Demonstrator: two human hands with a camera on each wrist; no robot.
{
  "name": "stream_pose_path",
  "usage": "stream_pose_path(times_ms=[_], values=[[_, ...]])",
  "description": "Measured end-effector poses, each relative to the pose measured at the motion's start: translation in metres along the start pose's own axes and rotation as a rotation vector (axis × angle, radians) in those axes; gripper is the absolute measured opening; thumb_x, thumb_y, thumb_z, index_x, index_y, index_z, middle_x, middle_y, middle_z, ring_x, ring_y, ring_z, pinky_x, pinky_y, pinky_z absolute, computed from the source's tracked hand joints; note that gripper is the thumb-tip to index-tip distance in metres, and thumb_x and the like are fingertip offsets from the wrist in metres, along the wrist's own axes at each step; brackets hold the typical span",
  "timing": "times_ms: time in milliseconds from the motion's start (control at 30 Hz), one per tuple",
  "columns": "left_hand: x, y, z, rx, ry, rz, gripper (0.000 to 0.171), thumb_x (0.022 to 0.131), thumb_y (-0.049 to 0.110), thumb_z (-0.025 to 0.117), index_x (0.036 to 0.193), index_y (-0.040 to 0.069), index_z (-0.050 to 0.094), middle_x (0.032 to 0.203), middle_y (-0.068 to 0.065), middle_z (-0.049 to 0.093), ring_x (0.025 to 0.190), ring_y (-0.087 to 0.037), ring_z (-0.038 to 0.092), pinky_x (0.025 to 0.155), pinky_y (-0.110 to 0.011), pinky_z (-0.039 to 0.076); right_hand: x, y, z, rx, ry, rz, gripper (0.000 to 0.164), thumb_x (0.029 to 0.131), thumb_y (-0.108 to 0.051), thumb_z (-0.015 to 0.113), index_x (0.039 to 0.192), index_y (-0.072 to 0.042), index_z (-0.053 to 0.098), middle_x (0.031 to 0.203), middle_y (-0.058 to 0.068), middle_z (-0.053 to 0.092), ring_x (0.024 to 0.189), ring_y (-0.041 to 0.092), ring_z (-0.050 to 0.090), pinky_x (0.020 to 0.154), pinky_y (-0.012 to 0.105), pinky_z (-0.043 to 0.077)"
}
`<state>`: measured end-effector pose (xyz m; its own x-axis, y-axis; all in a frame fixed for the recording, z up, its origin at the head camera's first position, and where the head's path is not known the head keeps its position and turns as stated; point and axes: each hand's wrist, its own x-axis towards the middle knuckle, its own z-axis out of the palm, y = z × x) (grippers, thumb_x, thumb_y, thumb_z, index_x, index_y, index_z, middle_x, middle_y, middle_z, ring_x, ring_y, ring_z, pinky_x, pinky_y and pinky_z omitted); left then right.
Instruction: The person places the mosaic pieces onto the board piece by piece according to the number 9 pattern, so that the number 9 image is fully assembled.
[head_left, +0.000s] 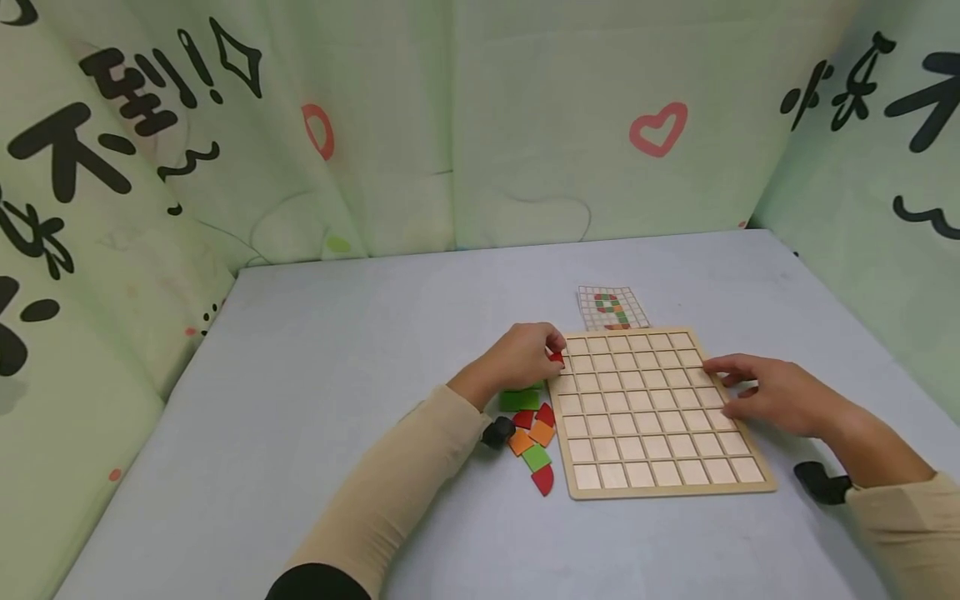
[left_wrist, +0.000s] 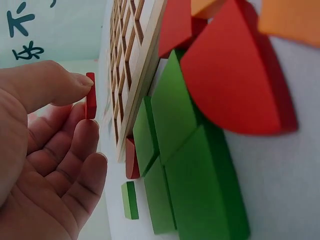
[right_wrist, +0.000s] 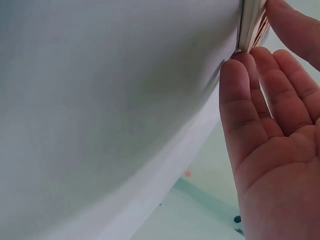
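Note:
My left hand (head_left: 519, 357) pinches a small red block (left_wrist: 90, 96) between thumb and fingertips, at the upper left corner of a wooden grid board (head_left: 663, 498). The block shows edge-on in the left wrist view. Every visible square of the board is bare wood. At the board's right edge, my right hand (head_left: 787, 392) touches the frame with its thumb and fingertips, the fingers only gently bent. Beside the board's left edge lie green blocks (head_left: 519, 401), orange squares (head_left: 542, 432) and red rounded pieces (head_left: 542, 480); the left hand and wrist partly cover this pile.
Behind the board lies a pattern card (head_left: 592, 315) with a coloured figure on a grid, its lower edge hidden by the board. The table (head_left: 360, 358) has a pale cloth. Printed green curtains (head_left: 525, 125) hang around its back and sides.

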<state>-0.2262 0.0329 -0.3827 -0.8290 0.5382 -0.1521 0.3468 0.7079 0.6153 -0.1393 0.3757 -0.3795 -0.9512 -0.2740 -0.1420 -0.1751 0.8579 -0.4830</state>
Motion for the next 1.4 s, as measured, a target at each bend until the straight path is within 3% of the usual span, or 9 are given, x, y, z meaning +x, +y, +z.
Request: stream_pose_path(times_ms=[300, 633, 967, 1400], values=[[0.003, 0.008, 0.001, 0.022, 0.004, 0.007, 0.023, 0.093, 0.016, 0.07, 0.116, 0.011, 0.064, 0.105, 0.004, 0.063, 0.089, -0.012, 0.055, 0.076, -0.019, 0.046, 0.001, 0.0, -0.002, -0.018, 0.022, 0.007, 0.055, 0.084, -0.015, 0.079, 0.132, 0.001, 0.059, 0.116, 0.019, 0.066, 0.108, 0.04, 0.063, 0.081, 0.031, 0.049], [0.009, 0.02, 0.005, 0.048, 0.006, 0.033, 0.027, 0.094, 0.019, 0.07, 0.119, 0.01, 0.065, 0.106, 0.004, 0.063, 0.089, -0.011, 0.054, 0.076, -0.016, 0.045, 0.0, -0.001, -0.002, -0.01, 0.011, 0.021, 0.056, 0.085, -0.016, 0.078, 0.133, 0.002, 0.058, 0.117, 0.021, 0.065, 0.108, 0.041, 0.062, 0.084, 0.041, 0.05], [0.015, 0.025, 0.012, 0.03, 0.004, 0.039, 0.025, 0.095, 0.018, 0.069, 0.118, 0.011, 0.065, 0.108, 0.004, 0.064, 0.087, -0.009, 0.055, 0.076, -0.016, 0.045, -0.001, -0.001, -0.002, 0.006, 0.016, 0.01, 0.055, 0.085, -0.015, 0.079, 0.133, 0.001, 0.059, 0.118, 0.019, 0.065, 0.108, 0.039, 0.063, 0.081, 0.03, 0.05], [0.024, 0.031, 0.022, 0.058, 0.023, 0.064, 0.026, 0.095, 0.018, 0.067, 0.12, 0.011, 0.065, 0.107, 0.005, 0.064, 0.088, -0.008, 0.054, 0.077, -0.016, 0.044, -0.001, -0.002, -0.001, -0.012, 0.014, 0.026, 0.054, 0.085, -0.016, 0.078, 0.132, 0.001, 0.059, 0.116, 0.018, 0.066, 0.11, 0.04, 0.061, 0.083, 0.035, 0.049]])
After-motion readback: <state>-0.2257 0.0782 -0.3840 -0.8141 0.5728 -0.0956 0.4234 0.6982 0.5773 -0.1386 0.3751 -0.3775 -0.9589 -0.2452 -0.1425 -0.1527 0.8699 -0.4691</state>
